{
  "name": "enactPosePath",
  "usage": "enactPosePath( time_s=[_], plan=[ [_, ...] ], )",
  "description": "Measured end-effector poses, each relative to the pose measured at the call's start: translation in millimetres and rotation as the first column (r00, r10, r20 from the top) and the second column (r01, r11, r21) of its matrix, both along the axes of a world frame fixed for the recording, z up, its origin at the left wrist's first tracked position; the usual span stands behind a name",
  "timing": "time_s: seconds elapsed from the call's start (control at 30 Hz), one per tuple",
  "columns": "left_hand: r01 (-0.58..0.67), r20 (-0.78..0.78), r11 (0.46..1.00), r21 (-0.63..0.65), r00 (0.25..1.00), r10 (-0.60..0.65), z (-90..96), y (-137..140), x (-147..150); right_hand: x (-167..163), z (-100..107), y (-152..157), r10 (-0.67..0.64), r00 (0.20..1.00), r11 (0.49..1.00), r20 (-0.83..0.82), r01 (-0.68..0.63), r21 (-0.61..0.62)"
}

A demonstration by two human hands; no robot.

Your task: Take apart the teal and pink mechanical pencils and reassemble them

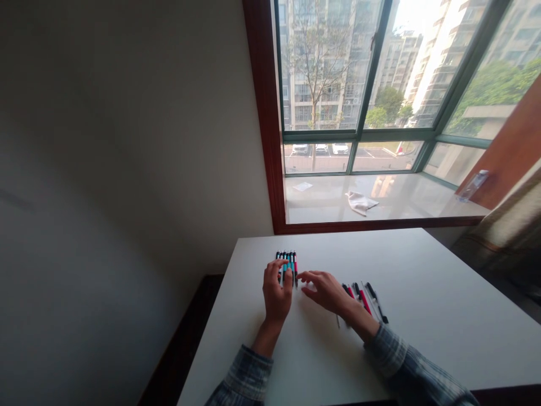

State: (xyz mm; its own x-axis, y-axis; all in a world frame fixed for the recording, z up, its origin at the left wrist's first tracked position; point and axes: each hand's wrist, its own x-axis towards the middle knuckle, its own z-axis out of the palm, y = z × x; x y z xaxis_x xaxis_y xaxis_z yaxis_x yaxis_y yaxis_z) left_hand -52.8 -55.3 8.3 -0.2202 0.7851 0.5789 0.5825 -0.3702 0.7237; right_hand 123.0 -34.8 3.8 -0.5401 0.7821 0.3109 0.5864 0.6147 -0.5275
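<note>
Several pens (291, 260) with black, teal and pink barrels lie side by side in a neat row on the white table (406, 254). Over the near left part of this row is my left hand (276, 287), its fingers apart and partly hiding the pens. My right hand (323, 289) reaches in from the right, fingers stretched toward the lower end of the pink pen at the row's right edge. Whether its fingertips touch that pen I cannot tell. Beneath and beside my right forearm lie more loose pens (364, 300), black and pink, partly covered by the arm.
A grey wall (169, 141) borders the table's left side. Beyond the far edge is a window sill (325, 203) with a crumpled white cloth (360, 203) and a clear plastic bottle (474, 186). A curtain (502, 225) hangs at the right.
</note>
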Motion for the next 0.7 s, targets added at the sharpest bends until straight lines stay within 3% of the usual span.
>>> enactPosePath(
  time_s=[0.13,0.23,0.33,0.5,0.7],
  plan=[
    [0.022,0.004,0.999,-0.029,1.000,-0.022,-0.8,0.6,0.9,41.3,7.9,-0.6,-0.048,0.993,0.998,-0.105,0.044,-0.043],
    [0.038,0.000,0.999,-0.024,0.999,-0.038,-0.3,1.9,2.8,77.5,17.8,-6.9,-0.102,0.994,0.988,-0.032,0.098,-0.119],
    [0.048,-0.023,0.999,-0.014,0.999,-0.049,0.3,3.5,4.4,102.0,25.2,-19.4,-0.071,0.992,0.975,0.100,0.090,-0.203],
    [0.053,-0.020,0.998,-0.027,0.998,-0.054,1.2,3.7,6.3,108.2,27.5,-36.6,-0.032,0.979,0.962,0.200,0.084,-0.261],
    [0.065,-0.006,0.998,-0.027,0.998,-0.065,2.7,3.4,9.1,100.2,29.7,-28.0,-0.092,0.979,0.974,0.180,0.126,-0.189]
  ],
)
